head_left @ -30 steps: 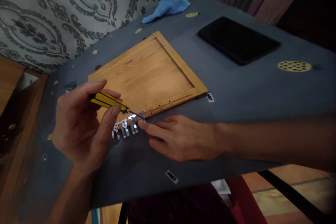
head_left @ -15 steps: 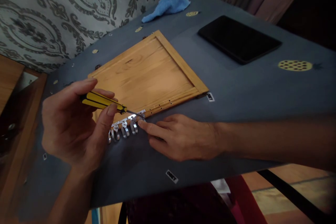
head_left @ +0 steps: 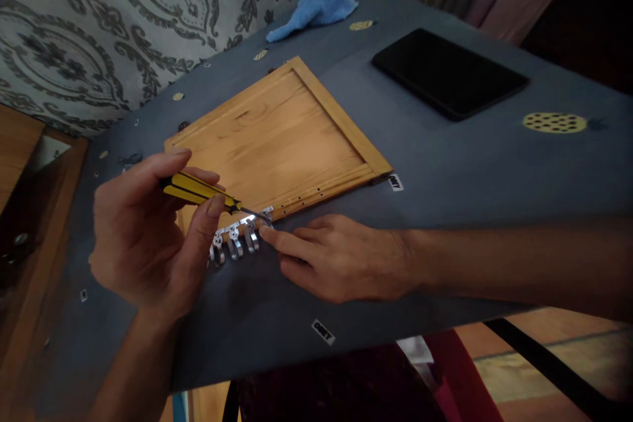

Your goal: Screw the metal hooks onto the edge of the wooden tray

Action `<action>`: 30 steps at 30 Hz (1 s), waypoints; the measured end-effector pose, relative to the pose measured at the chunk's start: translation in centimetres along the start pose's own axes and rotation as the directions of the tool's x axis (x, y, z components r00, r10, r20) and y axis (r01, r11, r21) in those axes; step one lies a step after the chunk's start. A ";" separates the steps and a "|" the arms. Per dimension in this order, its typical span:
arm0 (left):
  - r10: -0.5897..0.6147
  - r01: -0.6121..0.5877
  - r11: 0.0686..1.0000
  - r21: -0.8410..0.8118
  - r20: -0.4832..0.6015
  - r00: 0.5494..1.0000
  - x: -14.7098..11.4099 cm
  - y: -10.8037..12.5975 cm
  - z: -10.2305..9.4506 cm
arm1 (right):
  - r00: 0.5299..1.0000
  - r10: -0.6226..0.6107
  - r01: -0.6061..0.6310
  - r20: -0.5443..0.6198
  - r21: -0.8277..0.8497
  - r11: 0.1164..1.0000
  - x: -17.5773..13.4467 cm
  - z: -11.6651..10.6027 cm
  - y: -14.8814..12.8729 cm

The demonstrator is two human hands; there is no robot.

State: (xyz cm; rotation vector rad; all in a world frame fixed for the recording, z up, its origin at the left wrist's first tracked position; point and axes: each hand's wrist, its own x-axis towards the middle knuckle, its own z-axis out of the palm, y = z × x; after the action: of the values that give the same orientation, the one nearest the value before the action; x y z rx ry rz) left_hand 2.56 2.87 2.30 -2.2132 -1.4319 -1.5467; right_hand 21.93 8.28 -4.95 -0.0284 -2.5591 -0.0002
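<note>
A yellow-and-black screwdriver is in my left hand, its handle between thumb and fingers. The shaft slants down right, and its tip meets the right end of a metal hook rack. That rack has several curved silver hooks and lies along the near edge of a framed wooden panel. My right hand is closed at the rack's end hook, index fingertip against it; the thumb is hidden. Small dark holes show in the panel's edge right of the rack. My left hand covers the panel's near left corner.
The panel lies on a table with a grey-blue cover. A black tablet-like slab lies at the right back, and a blue cloth at the far edge. A wooden cabinet stands at the left; patterned wallpaper is behind.
My left hand has shifted slightly right and turned, the screwdriver handle moving with it while the tip stays at the rack's end. My right hand keeps its place.
</note>
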 end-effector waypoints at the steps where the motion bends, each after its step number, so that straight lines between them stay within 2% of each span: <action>1: 0.012 -0.012 1.000 0.002 0.000 1.000 0.0 -0.1 0.0 | 1.000 0.004 -0.004 0.007 0.003 1.000 0.0 0.0 0.0; 9: 0.098 -0.097 0.995 0.032 -0.007 0.995 0.1 -1.0 -0.1 | 1.000 -0.002 0.002 0.001 0.011 1.000 0.1 -0.1 0.1; 14: 0.047 -0.048 0.998 0.030 0.008 0.999 0.3 -0.8 -0.3 | 0.998 -0.009 0.010 0.057 -0.006 1.000 0.2 -0.6 0.0; 20: 0.037 -0.038 0.999 0.028 0.034 0.999 0.3 -0.4 -0.3 | 0.999 -0.025 0.024 -0.021 -0.028 0.999 0.1 -0.3 0.2; 26: -0.024 0.024 0.999 0.029 -0.005 1.000 0.2 0.2 -0.3 | 1.000 -0.008 0.008 0.001 0.004 1.000 0.1 -0.3 0.2; 30: -0.025 0.025 0.999 0.032 0.014 1.000 0.2 0.1 -0.3 | 1.000 -0.018 0.018 -0.021 0.011 1.000 0.1 -0.1 0.2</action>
State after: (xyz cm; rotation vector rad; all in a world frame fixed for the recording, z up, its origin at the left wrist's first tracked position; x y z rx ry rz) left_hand 2.40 2.75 2.65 -2.2008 -1.4830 -1.5074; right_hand 21.90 8.46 -4.84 -0.0015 -2.5383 0.0065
